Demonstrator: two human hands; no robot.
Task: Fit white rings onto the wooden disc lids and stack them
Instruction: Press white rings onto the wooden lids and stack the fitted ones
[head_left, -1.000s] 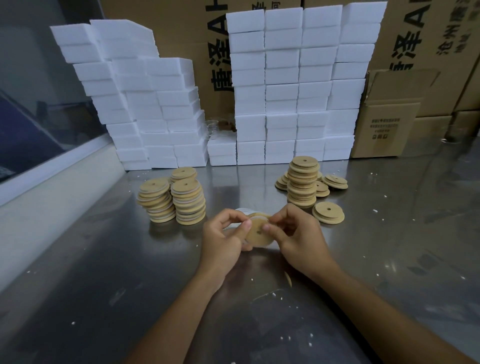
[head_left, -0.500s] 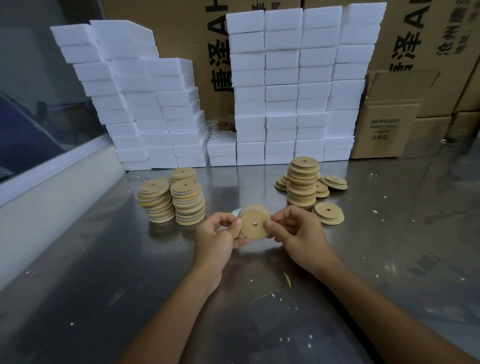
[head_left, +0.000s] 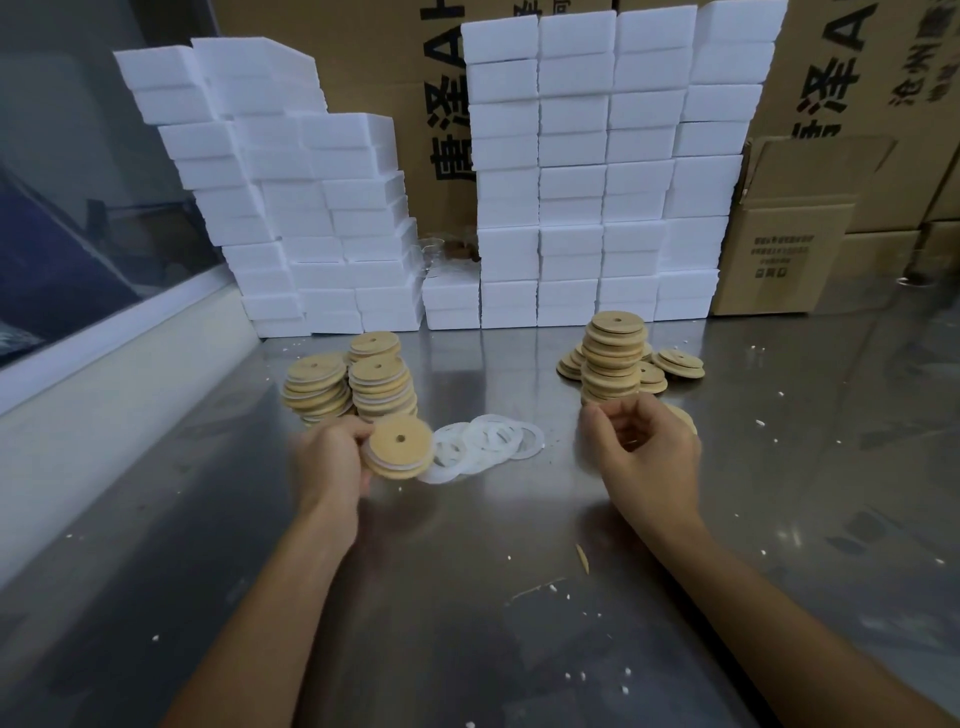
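Left hand (head_left: 332, 460) curled around the edge of one wooden disc lid (head_left: 399, 453), white ring visible on its rim, disc face tilted toward camera, centre hole showing. Hand is blurred. Right hand (head_left: 641, 447) off to the right, fingers loosely curled, thumb and forefinger close together; can't tell if it has hold of anything. It partly covers a disc lying on the table just behind it.

Between the hands: loose white rings (head_left: 483, 447) overlapping flat on the table. Just beyond the left hand: ringed lid stacks (head_left: 358, 382). Just beyond the right hand: tall bare lid stack (head_left: 613, 361), a few low piles around it.

Surface is a steel table (head_left: 467, 597), scattered with white crumbs. Wood sliver (head_left: 583, 558) near the right forearm. Far edge: white foam blocks (head_left: 597, 166) stacked high, cardboard cartons (head_left: 795, 234) behind and right of them.
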